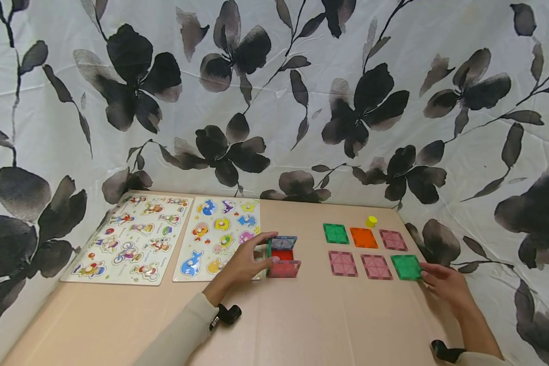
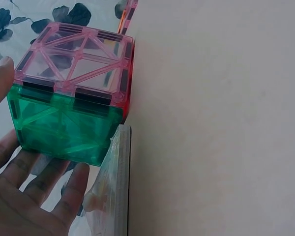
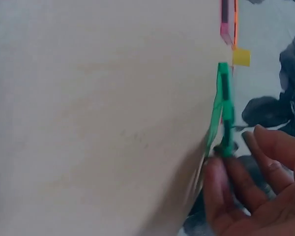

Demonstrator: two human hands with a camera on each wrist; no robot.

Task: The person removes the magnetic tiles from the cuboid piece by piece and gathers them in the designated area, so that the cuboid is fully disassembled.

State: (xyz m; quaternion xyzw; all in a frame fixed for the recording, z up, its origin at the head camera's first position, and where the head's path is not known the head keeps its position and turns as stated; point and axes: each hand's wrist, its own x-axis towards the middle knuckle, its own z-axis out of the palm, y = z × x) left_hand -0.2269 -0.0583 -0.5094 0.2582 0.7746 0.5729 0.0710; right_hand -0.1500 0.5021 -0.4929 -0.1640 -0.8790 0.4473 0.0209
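Observation:
My left hand holds a small box of magnetic tiles, thumb at one side and fingers along another. The box has a green wall, a pink wall, a bluish one at the back and a red floor; its top is open in the head view. At the right, my right hand pinches the near right edge of a green magnetic tile, seen almost edge-on in the right wrist view. That tile ends the front row, beside two pink tiles.
Behind lie a green tile, an orange tile and a pink tile, with a yellow cylinder at the back. Two picture puzzle boards lie left. A floral cloth hangs behind the table.

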